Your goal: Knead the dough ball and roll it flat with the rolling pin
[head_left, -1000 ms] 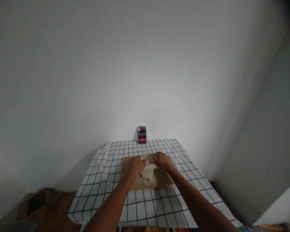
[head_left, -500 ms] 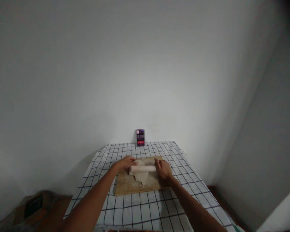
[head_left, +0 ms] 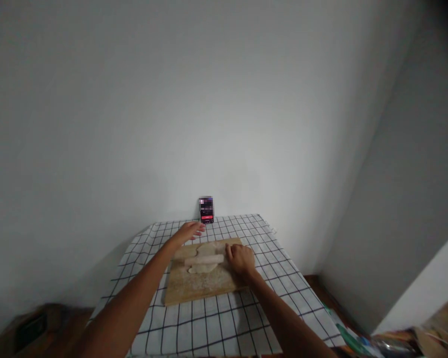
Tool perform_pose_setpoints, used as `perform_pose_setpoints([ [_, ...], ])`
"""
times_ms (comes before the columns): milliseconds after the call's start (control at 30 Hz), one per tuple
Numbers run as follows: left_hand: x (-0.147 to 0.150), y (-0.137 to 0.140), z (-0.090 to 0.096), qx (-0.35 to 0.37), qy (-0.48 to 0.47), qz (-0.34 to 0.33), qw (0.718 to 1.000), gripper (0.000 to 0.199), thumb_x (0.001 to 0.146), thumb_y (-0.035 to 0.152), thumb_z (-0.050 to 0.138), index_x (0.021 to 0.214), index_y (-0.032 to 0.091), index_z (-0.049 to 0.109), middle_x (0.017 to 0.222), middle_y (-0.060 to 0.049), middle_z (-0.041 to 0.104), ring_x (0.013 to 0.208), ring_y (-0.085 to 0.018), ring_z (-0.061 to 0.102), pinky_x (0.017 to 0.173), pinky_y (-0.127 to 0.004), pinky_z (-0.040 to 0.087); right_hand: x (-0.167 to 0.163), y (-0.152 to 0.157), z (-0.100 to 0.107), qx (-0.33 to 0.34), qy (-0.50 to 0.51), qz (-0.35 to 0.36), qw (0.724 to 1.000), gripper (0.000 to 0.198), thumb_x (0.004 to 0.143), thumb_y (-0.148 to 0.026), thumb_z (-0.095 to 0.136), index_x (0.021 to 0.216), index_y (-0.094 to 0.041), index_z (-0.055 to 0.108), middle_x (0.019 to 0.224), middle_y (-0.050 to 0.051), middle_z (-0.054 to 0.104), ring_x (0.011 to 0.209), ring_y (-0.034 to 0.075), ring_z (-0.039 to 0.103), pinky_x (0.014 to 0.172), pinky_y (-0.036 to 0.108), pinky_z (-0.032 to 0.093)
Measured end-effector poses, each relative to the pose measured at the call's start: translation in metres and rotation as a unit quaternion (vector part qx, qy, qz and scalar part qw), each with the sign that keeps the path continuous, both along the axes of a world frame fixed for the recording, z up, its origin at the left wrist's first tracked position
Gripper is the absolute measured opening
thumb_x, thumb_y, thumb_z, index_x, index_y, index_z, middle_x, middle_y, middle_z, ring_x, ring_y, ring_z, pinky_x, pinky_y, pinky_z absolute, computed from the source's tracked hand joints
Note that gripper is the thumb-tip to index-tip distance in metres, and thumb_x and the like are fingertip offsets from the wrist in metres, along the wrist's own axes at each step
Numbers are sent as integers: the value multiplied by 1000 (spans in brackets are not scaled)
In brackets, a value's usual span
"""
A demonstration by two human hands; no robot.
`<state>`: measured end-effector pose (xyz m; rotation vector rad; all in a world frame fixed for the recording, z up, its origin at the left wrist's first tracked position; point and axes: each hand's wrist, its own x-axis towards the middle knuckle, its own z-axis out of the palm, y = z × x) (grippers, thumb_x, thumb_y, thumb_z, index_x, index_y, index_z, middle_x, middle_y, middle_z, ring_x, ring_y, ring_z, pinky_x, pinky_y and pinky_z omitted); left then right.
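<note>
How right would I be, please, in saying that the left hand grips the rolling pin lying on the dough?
One slip: the head view shows the left hand off the rolling pin, its fingers just below the phone in the picture. The rolling pin does lie on the dough.

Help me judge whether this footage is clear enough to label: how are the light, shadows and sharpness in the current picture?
Head view: dim light, with the wall brightest near its middle; head view: a soft shadow on the wall, left of the tablecloth; head view: rolling pin and dough look soft, fine detail lost; head view: upper part of the phone pixelated.
</note>
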<state>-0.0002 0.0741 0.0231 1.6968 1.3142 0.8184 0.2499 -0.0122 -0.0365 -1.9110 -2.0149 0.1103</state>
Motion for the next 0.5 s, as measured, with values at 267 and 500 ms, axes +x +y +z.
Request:
perform_pose_setpoints([
  [267, 11, -53, -66, 230, 321, 36, 918, 47, 108, 42, 41, 143, 24, 67, 154, -10, 66, 153, -32, 49, 128, -51, 33, -9, -12, 11, -11, -50, 24, 998, 66, 116, -46, 26, 104, -16, 84, 115, 21, 82, 104, 31, 79, 92, 40, 57],
  [500, 11, -39, -75, 160, 382, 60, 908, 49, 110, 38, 39, 155, 29, 58, 166, -6, 56, 160, -32, 40, 130, -56, 29, -4, 8, 26, -30, -43, 18, 998, 49, 112, -47, 41, 109, -19, 81, 122, 16, 79, 111, 28, 76, 90, 36, 56],
])
